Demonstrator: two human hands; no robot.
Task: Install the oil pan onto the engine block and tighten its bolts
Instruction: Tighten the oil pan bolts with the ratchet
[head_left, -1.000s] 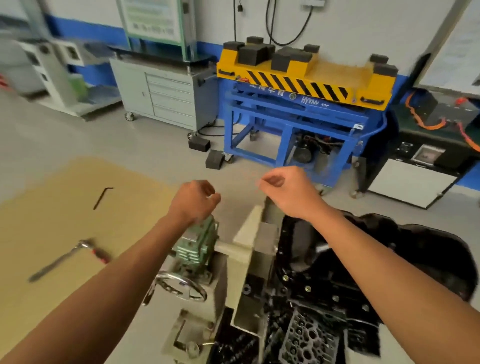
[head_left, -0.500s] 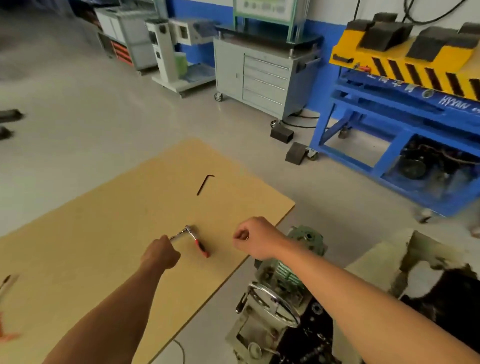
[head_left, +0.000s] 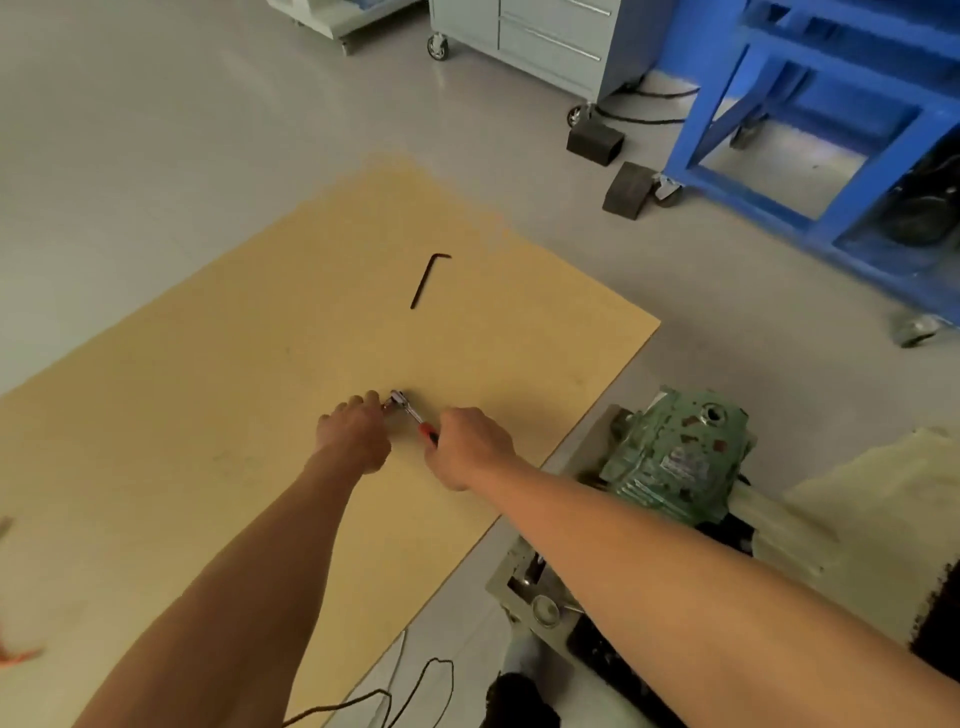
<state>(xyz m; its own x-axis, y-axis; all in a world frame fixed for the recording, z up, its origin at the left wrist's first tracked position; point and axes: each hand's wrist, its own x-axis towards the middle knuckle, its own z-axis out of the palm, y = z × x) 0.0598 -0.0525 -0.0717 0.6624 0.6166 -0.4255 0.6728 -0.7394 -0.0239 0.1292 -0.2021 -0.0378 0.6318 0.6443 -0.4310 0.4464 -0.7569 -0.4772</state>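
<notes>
A small ratchet wrench (head_left: 408, 408) with a chrome head and a red handle lies on the tan board (head_left: 208, 415) on the floor. My left hand (head_left: 356, 434) has its fingers curled at the wrench's chrome head end. My right hand (head_left: 467, 447) closes over the red handle end. A black hex key (head_left: 427, 280) lies farther back on the board, apart from both hands. The oil pan and the engine block are almost out of view; only dark edges show at the bottom right.
The green gearbox (head_left: 675, 457) of the engine stand sits right of the board. A blue lift frame (head_left: 810, 130) and a grey wheeled cabinet (head_left: 550, 41) stand behind, with two dark blocks (head_left: 626, 189) on the floor. A thin cable (head_left: 415, 686) trails near the board's front edge.
My view swung left and down from the engine to the board. Both hands moved from above the engine stand down to the ratchet wrench and closed on it.
</notes>
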